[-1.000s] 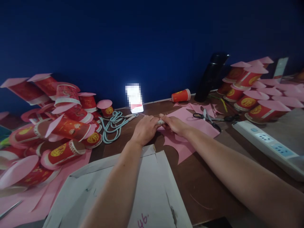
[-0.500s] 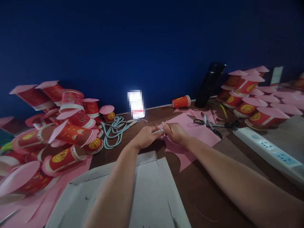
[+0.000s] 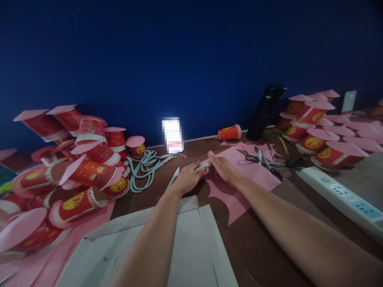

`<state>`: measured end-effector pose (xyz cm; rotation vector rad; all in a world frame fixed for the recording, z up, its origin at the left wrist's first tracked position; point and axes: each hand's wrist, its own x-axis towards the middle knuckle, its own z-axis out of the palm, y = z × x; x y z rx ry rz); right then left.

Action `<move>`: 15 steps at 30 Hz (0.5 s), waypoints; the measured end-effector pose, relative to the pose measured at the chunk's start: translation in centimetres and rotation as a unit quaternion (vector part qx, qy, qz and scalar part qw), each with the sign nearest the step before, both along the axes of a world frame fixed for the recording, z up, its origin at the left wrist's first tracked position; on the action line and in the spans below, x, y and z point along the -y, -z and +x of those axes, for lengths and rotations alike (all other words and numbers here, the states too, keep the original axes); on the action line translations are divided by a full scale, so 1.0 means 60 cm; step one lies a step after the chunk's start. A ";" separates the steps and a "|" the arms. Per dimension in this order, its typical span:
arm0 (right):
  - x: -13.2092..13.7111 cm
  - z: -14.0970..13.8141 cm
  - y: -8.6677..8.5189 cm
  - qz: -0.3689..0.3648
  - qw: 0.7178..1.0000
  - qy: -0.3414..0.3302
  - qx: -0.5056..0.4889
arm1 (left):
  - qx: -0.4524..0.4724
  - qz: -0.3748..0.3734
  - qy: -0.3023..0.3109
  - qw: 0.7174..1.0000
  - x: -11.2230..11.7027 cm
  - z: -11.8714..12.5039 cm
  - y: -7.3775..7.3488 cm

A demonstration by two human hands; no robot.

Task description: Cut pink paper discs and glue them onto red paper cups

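My left hand (image 3: 188,178) is closed around a small white tube (image 3: 202,166) that sticks out to the right from its fingertips. At the tube's far end, my right hand (image 3: 224,169) is held on edge with its thumb raised and its visible fingers stretched out; whether it touches the tube is hard to see. Under that hand lies a pink paper sheet (image 3: 254,169) with curved cut-outs along its edge. A slim white pen-like thing (image 3: 173,178) lies just left of my left hand, partly hidden by it.
Red paper cups with pink discs (image 3: 89,171) are piled at left; more cups (image 3: 314,141) stand at right. Scissors (image 3: 266,160), a black bottle (image 3: 266,111), stacked cups (image 3: 229,132), a power strip (image 3: 341,195), a coiled cable (image 3: 143,171), a lit phone (image 3: 172,135) and a white box (image 3: 194,247) surround my hands.
My right hand has loosened from its pinch at the tube's end, its thumb now up. My left hand has shifted slightly right, and the pen-like thing beside it now shows.
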<state>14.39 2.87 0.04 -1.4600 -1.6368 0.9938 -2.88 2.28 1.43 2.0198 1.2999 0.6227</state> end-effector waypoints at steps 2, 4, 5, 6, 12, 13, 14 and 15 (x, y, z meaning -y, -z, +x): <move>0.002 -0.002 -0.001 0.042 0.998 -0.017 0.043 | -0.014 0.026 0.011 1.000 0.003 0.004 0.001; 0.001 -0.003 0.001 0.074 0.995 -0.015 0.065 | -0.040 0.080 0.022 0.996 0.007 0.010 0.005; -0.001 -0.003 0.002 0.078 0.995 -0.010 0.068 | -0.058 0.110 0.025 0.992 0.009 0.013 0.007; -0.002 -0.002 0.004 0.075 0.995 -0.005 0.067 | -0.083 0.136 0.025 0.987 0.011 0.016 0.009; -0.004 0.000 0.004 0.037 0.998 0.032 0.036 | -0.251 0.223 0.008 0.942 0.021 0.025 0.006; -0.002 -0.001 0.002 0.034 0.998 0.044 0.042 | -0.266 0.232 0.008 0.936 0.022 0.025 0.004; -0.001 -0.002 0.000 0.032 0.996 0.054 0.057 | -0.277 0.238 0.010 0.931 0.023 0.025 0.001; 0.001 -0.003 -0.002 0.034 0.994 0.060 0.079 | -0.286 0.240 0.012 0.928 0.024 0.025 -0.001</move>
